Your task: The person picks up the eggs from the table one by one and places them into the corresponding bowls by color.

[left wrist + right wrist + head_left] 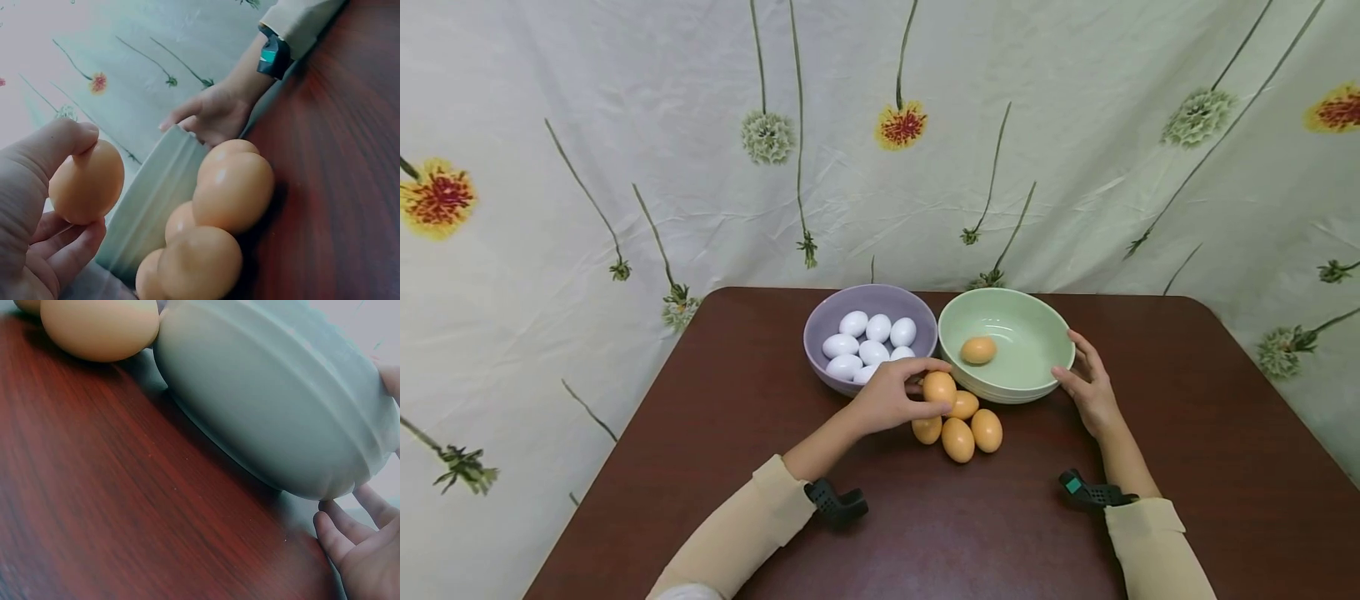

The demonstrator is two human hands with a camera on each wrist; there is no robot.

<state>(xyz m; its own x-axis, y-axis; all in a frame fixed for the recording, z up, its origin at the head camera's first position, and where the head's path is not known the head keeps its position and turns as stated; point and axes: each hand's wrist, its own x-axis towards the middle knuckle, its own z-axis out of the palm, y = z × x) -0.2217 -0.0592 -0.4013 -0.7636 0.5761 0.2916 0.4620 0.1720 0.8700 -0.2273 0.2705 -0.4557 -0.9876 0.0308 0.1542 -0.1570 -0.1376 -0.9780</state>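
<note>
My left hand (891, 400) pinches a brown egg (939, 388) between thumb and fingertips, in front of the gap between two bowls. In the left wrist view that egg (87, 181) is apart from the loose ones. My right hand (1093, 396) holds the right side of a light green bowl (1037, 333), thumb at the rim and fingers along the outer wall (269, 419). One brown egg (978, 350) lies inside this bowl. Several more brown eggs (958, 440) lie clustered on the table in front of it, partly hidden behind the left hand.
A purple bowl (820, 333) with several white eggs (873, 353) stands close to the green bowl's left side. Both bowls are near the back edge of the dark wooden table (1000, 533). A flower-patterned cloth (850, 200) hangs behind it.
</note>
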